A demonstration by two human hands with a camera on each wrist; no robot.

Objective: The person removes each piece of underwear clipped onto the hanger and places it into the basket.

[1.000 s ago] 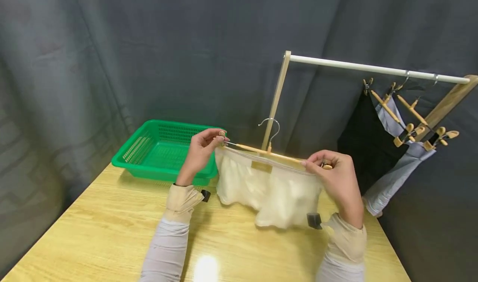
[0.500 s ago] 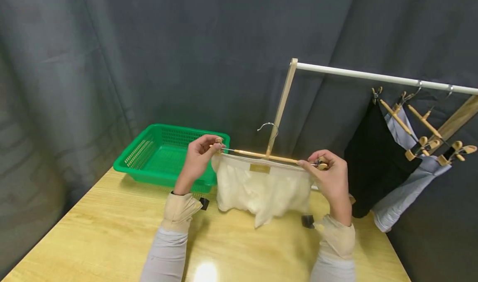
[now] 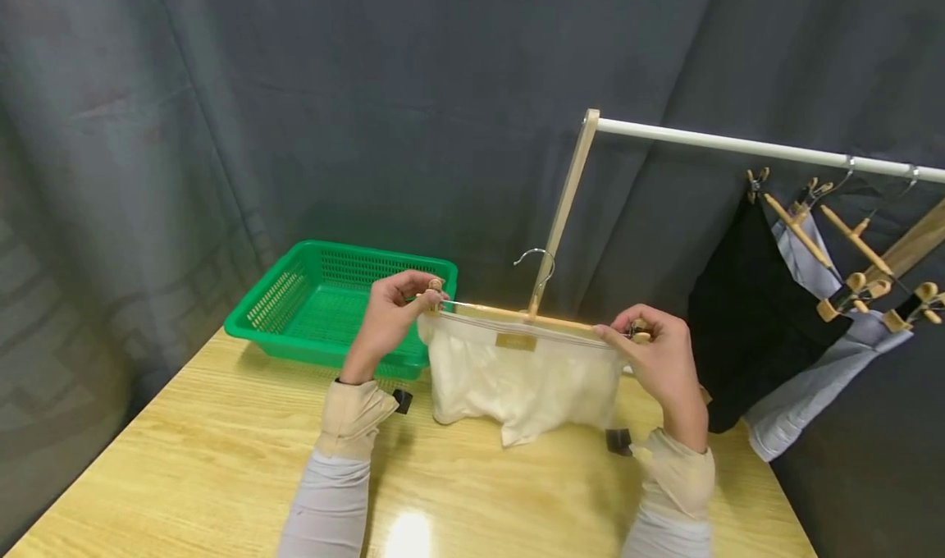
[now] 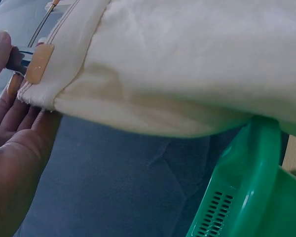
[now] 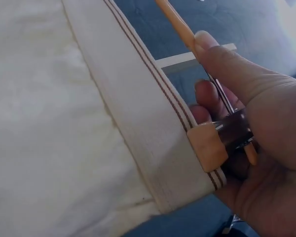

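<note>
A wooden clip hanger point(image 3: 564, 322) with a metal hook is held level above the table, and cream shorts point(image 3: 517, 386) hang from it by the waistband. My left hand point(image 3: 391, 316) pinches the hanger's left end. In the left wrist view, an orange-brown clip point(image 4: 40, 64) bites the waistband's corner beside the fingers. At the other end my right hand point(image 3: 657, 353) grips the hanger, its thumb along the bar in the right wrist view. The right clip point(image 5: 207, 147) clamps the stitched waistband there. A tan label point(image 3: 515, 342) sits mid-waistband.
Behind the left hand stands a green plastic basket point(image 3: 254, 336) on the wooden table point(image 3: 221, 459). At right, a rack with a white rail point(image 3: 709, 139) bears black shorts point(image 3: 738, 312) and a light blue garment point(image 3: 805, 386) on clip hangers. Grey curtains point(image 3: 406, 131) close off the back.
Both hands keep hold of the hanger, which has come down slightly. The shorts' lower edge has swung up a little and to the left. The rack appears farther right as the head view shifts.
</note>
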